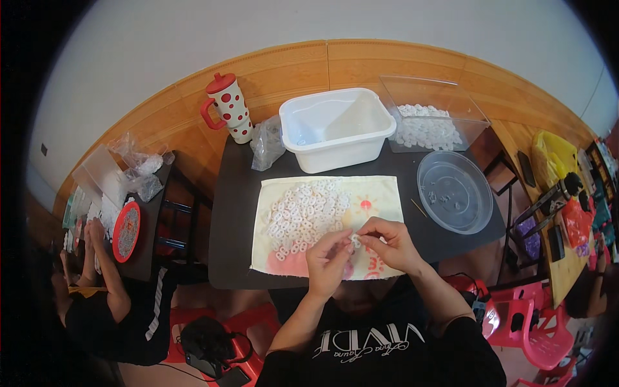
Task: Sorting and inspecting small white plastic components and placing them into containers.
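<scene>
Piece under work: one small white plastic part (pixel 354 240), pinched between the fingertips of both hands just above the near edge of the cloth (pixel 380 193). The left hand (pixel 327 257) closes thumb and forefinger on its left side; the right hand (pixel 387 244) closes on its right side, so the part sits squarely between the two grips, touching both. Its exact shape is too small to tell.

Judgement: the piece is held up off the cloth, close to the body, likely so that both hands can work it with fine control.

Supply: a heap of like white pieces (pixel 306 213) lies on the cloth just beyond the hands, within easy reach. The cloth probably keeps them from rolling on the dark table (pixel 235 213).

Further out: an empty white tub (pixel 335 126) behind the cloth, a clear box holding more white pieces (pixel 429 126) to its right, a round clear lid or dish (pixel 454 190) near the right hand, and a red-spotted tumbler (pixel 227 106) at the rear left.

Another person's arm (pixel 106 271) is at a separate table to the left.
</scene>
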`<state>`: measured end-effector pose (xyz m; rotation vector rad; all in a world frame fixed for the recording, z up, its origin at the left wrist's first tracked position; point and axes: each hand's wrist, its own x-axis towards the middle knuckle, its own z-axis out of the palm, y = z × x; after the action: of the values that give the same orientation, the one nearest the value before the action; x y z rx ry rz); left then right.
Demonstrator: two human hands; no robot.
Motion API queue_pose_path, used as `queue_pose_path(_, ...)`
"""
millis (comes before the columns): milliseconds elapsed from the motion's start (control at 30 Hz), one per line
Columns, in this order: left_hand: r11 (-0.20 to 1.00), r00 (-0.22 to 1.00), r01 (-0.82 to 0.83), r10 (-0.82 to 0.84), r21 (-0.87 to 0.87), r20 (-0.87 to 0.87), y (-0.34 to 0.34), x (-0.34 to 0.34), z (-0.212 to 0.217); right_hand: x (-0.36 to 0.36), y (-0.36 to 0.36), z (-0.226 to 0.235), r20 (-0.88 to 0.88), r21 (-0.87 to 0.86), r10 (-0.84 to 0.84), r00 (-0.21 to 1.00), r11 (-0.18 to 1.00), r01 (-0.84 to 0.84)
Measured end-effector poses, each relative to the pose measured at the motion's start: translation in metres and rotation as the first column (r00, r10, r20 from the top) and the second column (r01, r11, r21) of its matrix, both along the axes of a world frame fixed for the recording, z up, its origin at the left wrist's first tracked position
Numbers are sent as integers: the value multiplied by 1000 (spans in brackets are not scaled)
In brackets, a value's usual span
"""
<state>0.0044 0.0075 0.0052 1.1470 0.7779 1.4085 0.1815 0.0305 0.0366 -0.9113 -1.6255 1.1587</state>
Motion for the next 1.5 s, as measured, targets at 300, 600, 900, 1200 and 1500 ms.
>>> queue_pose_path(300, 999, 999, -48, 48, 4, 20, -1, 6, -11, 3, -1, -9, -61, -153, 0, 998, 988, -9)
queue_pose_path(600, 999, 999, -13, 15, -47, 41, -2, 6, -5, 2, 0, -12, -141, -118, -28, 990, 993, 12)
queue_pose_path(900, 997, 998, -35, 38, 62, -56, 2, -2, -14, -2, 6, -2, -217, -36, -132, 967, 991, 127)
queue_pose_path(1200, 813, 345, 210, 458, 543, -819, 6, 5, 5, 13, 18, -25, 344, 462, -423, 838, 854, 241)
queue_pose_path(1500, 892, 382, -6, 420, 452, -823, 13, -6, 19, 15, 16, -20, 512, 554, -460, 725, 822, 130)
